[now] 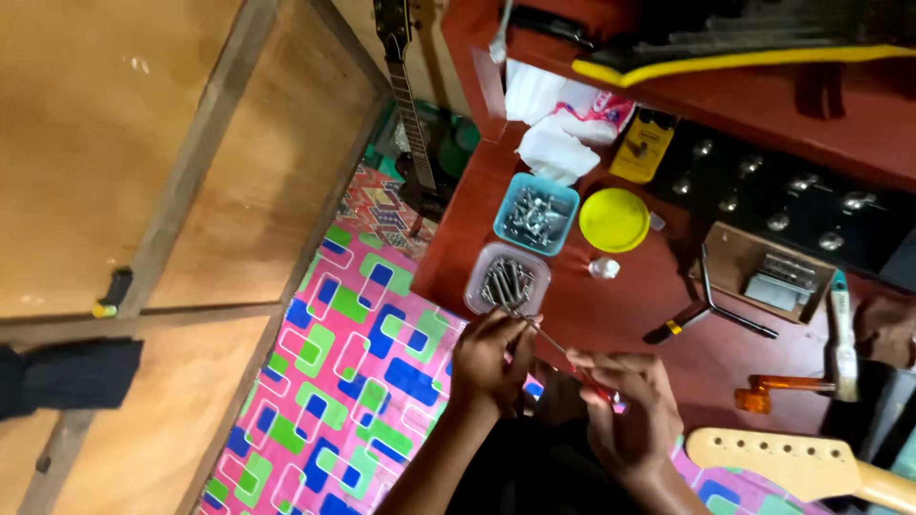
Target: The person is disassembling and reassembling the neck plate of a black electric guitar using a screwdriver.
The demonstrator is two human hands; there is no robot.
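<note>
Keep the left hand pinching the small screw steady while the right hand, its grip tight around the red screwdriver, lines the tip up.

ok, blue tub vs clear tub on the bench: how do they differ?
The blue tub is opaque blue and sits further from the hands; the clear tub is see-through and sits right by the left hand. The blue tub's metal parts look short and jumbled; the clear tub's look longer and roughly aligned. Both are open, without lids.
</note>
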